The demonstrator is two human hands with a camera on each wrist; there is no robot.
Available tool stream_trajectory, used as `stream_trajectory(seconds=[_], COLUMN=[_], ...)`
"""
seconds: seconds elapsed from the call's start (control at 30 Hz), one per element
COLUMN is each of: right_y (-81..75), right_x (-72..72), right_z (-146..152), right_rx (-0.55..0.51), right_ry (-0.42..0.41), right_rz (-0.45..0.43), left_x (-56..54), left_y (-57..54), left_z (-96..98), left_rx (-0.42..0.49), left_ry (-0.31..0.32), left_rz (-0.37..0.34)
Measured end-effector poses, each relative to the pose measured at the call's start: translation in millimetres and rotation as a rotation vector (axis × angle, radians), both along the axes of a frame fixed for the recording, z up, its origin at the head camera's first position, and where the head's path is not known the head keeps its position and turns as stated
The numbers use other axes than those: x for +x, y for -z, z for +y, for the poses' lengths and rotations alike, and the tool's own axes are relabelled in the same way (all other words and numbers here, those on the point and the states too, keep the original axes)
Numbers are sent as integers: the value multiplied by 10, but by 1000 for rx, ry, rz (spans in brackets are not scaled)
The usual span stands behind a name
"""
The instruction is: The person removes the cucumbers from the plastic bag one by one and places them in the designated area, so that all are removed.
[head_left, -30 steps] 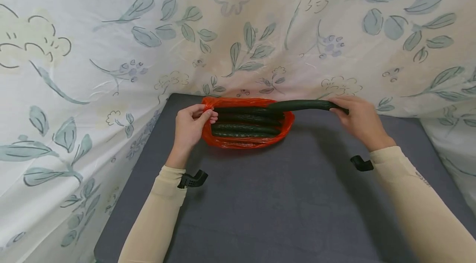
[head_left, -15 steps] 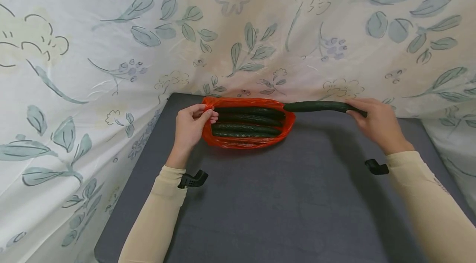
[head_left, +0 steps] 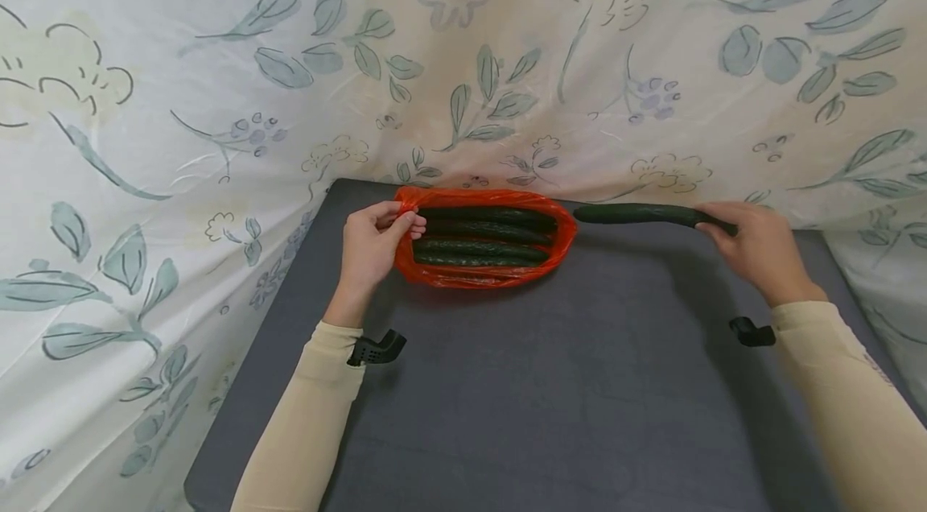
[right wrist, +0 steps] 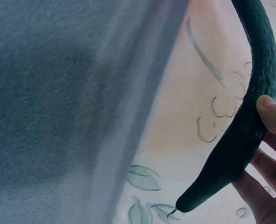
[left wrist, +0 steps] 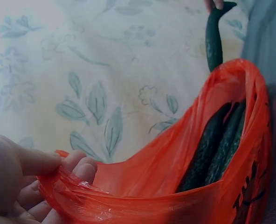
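Note:
A red plastic bag point(head_left: 500, 280) lies at the far side of the table with its mouth spread wide. Inside, several long dark green cucumbers point(head_left: 481, 251) lie side by side. My left hand point(head_left: 371, 245) pinches the bag's left rim between thumb and fingers; the left wrist view shows the thin film point(left wrist: 77, 191) bunched there. To the right of the bag, my right hand point(head_left: 764, 246) holds one cucumber point(head_left: 637, 213) by its stem end, roughly level. Its far tip is just outside the bag's right rim. In the right wrist view, thumb and fingers point(right wrist: 268, 109) grip this curved cucumber.
The dark grey table point(head_left: 507, 399) stretches toward me, its back edge against a floral fabric sheet point(head_left: 463, 77) that also hangs at the left and right. A black wrist mount point(head_left: 376, 348) sits on the left sleeve and another point(head_left: 751, 332) on the right.
My right hand has moved right with its cucumber, whose tip has passed from over the bag to outside its right rim. The left hand and bag have stayed nearly still.

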State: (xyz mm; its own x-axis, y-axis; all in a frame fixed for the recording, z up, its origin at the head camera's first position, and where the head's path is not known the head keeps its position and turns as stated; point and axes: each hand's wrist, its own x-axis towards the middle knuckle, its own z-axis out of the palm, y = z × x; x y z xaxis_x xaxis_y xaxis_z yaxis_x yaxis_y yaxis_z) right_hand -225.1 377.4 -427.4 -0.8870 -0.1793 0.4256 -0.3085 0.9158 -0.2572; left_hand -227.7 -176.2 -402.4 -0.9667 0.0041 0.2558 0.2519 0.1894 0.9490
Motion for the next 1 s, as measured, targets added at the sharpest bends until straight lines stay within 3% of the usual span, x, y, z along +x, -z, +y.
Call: stream_trajectory(seconds=[0.33, 0.77, 1.0], right_y=[189, 396, 494], right_x=[11, 34, 2], right_z=[145, 273, 301], right_rx=[1, 32, 31], right_ry=[24, 13, 14], right_rz=[-89, -100, -151], left_x=[11, -11, -11], left_y=[-15, 1, 14], left_z=[-19, -32, -26], left_rx=[-2, 4, 1], left_ry=[6, 20, 20], left_rz=[-1, 1, 3])
